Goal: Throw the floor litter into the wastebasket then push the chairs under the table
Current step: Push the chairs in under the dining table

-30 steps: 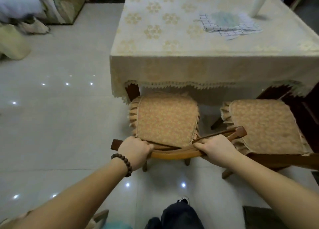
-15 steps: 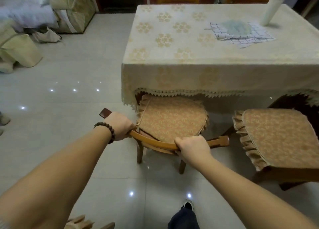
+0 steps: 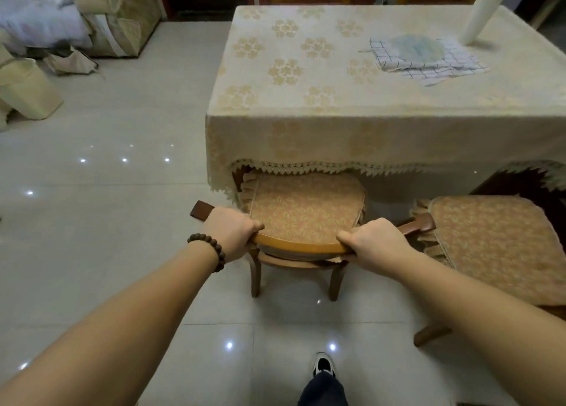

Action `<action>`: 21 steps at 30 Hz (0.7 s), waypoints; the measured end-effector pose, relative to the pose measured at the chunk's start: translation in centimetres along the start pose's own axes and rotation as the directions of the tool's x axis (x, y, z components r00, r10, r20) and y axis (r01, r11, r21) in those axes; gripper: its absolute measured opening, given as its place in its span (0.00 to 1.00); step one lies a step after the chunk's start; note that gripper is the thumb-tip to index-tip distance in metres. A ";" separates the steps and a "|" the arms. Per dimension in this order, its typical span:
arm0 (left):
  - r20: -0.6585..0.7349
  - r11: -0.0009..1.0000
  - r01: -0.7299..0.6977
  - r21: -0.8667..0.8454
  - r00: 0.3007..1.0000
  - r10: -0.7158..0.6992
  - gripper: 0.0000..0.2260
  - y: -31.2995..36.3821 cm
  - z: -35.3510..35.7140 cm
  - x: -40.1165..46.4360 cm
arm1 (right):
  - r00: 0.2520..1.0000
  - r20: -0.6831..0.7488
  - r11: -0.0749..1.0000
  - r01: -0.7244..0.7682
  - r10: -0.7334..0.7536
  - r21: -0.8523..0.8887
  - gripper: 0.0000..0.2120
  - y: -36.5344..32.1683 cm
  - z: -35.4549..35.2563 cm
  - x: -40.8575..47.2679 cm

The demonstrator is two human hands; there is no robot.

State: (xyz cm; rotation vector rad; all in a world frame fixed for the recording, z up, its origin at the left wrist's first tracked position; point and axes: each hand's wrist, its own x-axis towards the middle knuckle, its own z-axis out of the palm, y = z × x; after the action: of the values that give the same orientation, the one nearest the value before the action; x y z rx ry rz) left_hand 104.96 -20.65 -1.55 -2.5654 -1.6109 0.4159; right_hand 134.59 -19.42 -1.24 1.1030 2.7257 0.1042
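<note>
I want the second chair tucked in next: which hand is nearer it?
Right. The right hand grips the held chair's backrest beside the second chair; the left hand grips the backrest's far end.

Left chair (image 3: 306, 212) partly under the table (image 3: 321, 124), second chair (image 3: 496, 240) just right of it

Glossy tiled floor (image 3: 92, 222), varnished wooden chair (image 3: 301, 246), matt cloth tablecloth (image 3: 337, 130).

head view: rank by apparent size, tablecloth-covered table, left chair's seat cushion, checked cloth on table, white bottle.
1. Table under the cream floral tablecloth, by far the largest.
2. Orange patterned seat cushion of the wooden chair that both hands grip.
3. White cloth with dark checks; it lies farther off, so the gap from the cushion is unsure.
4. White cylindrical bottle, the smallest.
</note>
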 end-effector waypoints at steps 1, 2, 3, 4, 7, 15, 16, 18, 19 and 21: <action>-0.022 1.000 -0.003 -0.012 1.000 0.003 0.09 1.0 0.0 0.4 | 1.000 0.001 1.000 -0.008 0.008 -0.008 0.13 1.0 0.3 -0.5; -0.043 1.000 -0.011 -0.020 0.999 0.010 0.10 2.0 0.1 0.9 | 1.000 0.008 1.000 -0.020 0.020 -0.017 0.14 2.1 0.7 -0.9; -0.064 1.000 -0.018 -0.024 0.998 0.017 0.11 2.9 0.1 1.5 | 0.999 0.020 0.999 -0.035 0.035 -0.030 0.14 3.0 1.0 -1.2; -0.080 0.999 -0.025 -0.027 0.997 0.023 0.11 3.4 0.1 2.0 | 0.999 0.029 0.998 -0.043 0.045 -0.044 0.14 3.8 1.1 -1.4; -0.091 0.999 -0.042 -0.032 0.995 0.039 0.11 3.0 0.1 3.6 | 0.999 0.022 0.997 -0.026 0.028 -0.076 0.13 5.2 1.2 -0.7; -0.051 1.000 -0.012 0.022 0.999 0.013 0.07 -3.3 -1.0 6.9 | 0.999 -0.044 0.999 -0.016 0.015 -0.028 0.13 5.6 0.2 4.6; -0.045 0.999 -0.001 0.032 0.999 0.002 0.06 -4.2 -1.2 7.3 | 0.999 -0.048 1.000 -0.007 0.006 -0.027 0.13 5.7 0.0 5.4; -0.045 1.000 0.008 0.028 0.999 -0.007 0.05 -5.1 -1.6 8.3 | 0.999 -0.054 0.999 0.001 -0.002 -0.034 0.13 6.5 -0.3 6.5; -0.044 1.000 0.005 0.009 0.999 -0.004 0.05 -5.1 -1.9 8.9 | 0.999 -0.051 1.000 0.001 -0.002 -0.031 0.12 7.2 -0.4 6.7; -0.053 1.000 -0.017 -0.017 0.998 0.016 0.04 -4.0 -2.0 9.8 | 1.000 -0.028 0.999 0.003 -0.004 -0.036 0.10 8.9 -0.3 6.6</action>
State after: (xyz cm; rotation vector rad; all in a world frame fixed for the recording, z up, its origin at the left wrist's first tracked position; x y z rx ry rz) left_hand 106.04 -9.96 -0.62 -2.5811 -1.5842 0.3339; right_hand 136.00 -8.45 -0.79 1.0946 2.7388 0.1687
